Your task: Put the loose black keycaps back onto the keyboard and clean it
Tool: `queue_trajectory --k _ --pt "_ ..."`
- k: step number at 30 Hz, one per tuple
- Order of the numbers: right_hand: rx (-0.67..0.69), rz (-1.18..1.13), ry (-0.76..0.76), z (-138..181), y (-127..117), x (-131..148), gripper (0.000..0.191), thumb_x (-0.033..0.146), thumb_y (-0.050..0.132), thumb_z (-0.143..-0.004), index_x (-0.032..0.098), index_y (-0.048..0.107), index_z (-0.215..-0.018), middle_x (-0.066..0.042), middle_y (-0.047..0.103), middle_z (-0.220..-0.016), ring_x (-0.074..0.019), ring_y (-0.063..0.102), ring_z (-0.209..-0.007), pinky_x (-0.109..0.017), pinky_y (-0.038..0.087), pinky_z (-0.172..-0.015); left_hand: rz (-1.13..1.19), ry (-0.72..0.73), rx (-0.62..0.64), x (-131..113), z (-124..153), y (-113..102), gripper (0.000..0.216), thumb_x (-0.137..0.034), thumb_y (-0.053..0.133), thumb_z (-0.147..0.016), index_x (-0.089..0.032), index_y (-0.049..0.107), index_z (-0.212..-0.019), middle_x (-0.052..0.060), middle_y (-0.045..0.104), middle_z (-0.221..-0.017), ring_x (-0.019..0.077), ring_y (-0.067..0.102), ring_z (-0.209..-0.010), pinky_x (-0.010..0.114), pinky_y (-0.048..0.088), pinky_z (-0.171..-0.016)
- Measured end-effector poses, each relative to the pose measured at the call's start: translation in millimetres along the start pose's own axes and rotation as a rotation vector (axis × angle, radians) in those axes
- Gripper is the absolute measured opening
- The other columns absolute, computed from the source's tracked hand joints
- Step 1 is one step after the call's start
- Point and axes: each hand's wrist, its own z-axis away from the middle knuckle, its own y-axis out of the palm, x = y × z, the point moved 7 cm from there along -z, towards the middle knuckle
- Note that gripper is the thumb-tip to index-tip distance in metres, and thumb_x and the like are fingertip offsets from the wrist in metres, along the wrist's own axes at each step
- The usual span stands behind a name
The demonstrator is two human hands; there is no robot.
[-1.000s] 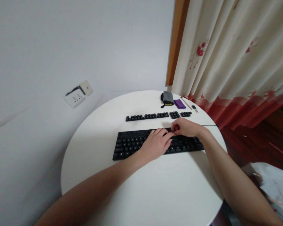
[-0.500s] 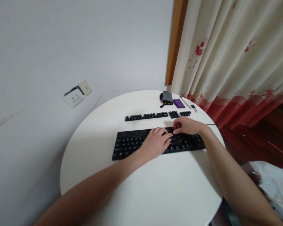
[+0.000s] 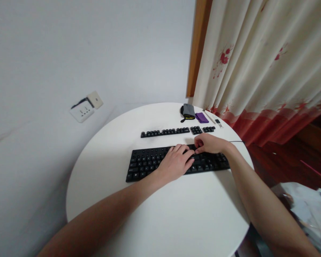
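Note:
A black keyboard (image 3: 142, 163) lies across the white round table. My left hand (image 3: 175, 162) rests over its middle with the fingers apart, covering several keys and gripping nothing. Just right of it, my right hand (image 3: 210, 143) is at the keyboard's back edge, thumb and forefinger bent into a pinch. Whatever sits between those fingertips is too small to make out. Behind the keyboard, loose black keycaps stand in a long row (image 3: 166, 132), with a small block of keycaps (image 3: 196, 130) and another short group (image 3: 209, 129) to its right.
Farther back on the table (image 3: 101, 153) are a folded grey cloth (image 3: 188, 110), a purple cloth (image 3: 202, 117), a thin pale stick-like tool (image 3: 210, 117) and a small black-and-white item (image 3: 218, 123). A cable (image 3: 237, 141) runs off the right edge. A curtain (image 3: 246, 71) hangs beyond.
The camera view has shifted slightly. My right hand's fingers have moved a little at the keyboard's back edge; my left hand stays in place.

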Motion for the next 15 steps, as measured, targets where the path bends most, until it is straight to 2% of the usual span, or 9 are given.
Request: queue_trajectory --k 2,4,7,9,15 --pt "-0.145 -0.032 -0.008 -1.2 -11.5 -2.9 0.016 0.033 0.066 -0.078 0.017 0.067 -0.079 -0.002 0.063 -0.071 -0.0152 0.053 -0.065 -0.027 0.037 -0.061 0.005 -0.021 -0.031 1.0 -0.2 -2.7 0.025 -0.029 0.046 -0.099 -0.02 0.056 -0.12 0.008 0.058 -0.114 0.0238 0.051 -0.111 0.042 0.045 -0.096" --pt "-0.361 -0.056 0.025 -1.0 -26.4 -9.2 0.021 0.034 0.058 -0.084 0.016 0.067 -0.08 -0.004 0.065 -0.072 -0.0163 0.055 -0.067 -0.028 0.038 -0.064 0.005 -0.035 -0.059 2.3 -0.4 -4.4 0.022 -0.025 0.044 -0.1 -0.018 0.055 -0.118 0.008 0.058 -0.111 0.0237 0.052 -0.109 0.042 0.045 -0.096" --pt "-0.621 -0.099 0.089 1.8 -41.3 -19.6 0.025 0.034 0.052 -0.086 0.015 0.067 -0.08 -0.006 0.067 -0.074 -0.0174 0.056 -0.069 -0.029 0.039 -0.065 0.001 -0.01 -0.05 1.4 -0.6 -3.3 0.022 -0.021 0.041 -0.1 -0.017 0.058 -0.114 0.008 0.059 -0.109 0.0229 0.052 -0.107 0.041 0.045 -0.096" --pt "-0.703 -0.111 0.119 2.7 -45.1 -24.4 0.025 0.034 0.051 -0.086 0.016 0.067 -0.079 -0.006 0.067 -0.073 -0.0175 0.056 -0.068 -0.029 0.038 -0.064 0.005 0.019 -0.033 -0.4 -0.5 -2.6 0.024 -0.022 0.041 -0.101 -0.018 0.059 -0.116 0.008 0.059 -0.111 0.0225 0.051 -0.108 0.04 0.045 -0.096" --pt "-0.822 -0.145 0.188 6.4 -51.3 -32.9 0.028 0.035 0.049 -0.085 0.015 0.068 -0.079 -0.006 0.067 -0.071 -0.0187 0.056 -0.066 -0.029 0.04 -0.064 0.031 0.052 -0.002 -4.1 -0.9 -2.7 0.029 -0.033 0.046 -0.1 -0.021 0.065 -0.118 0.007 0.06 -0.107 0.0237 0.051 -0.109 0.041 0.045 -0.094"
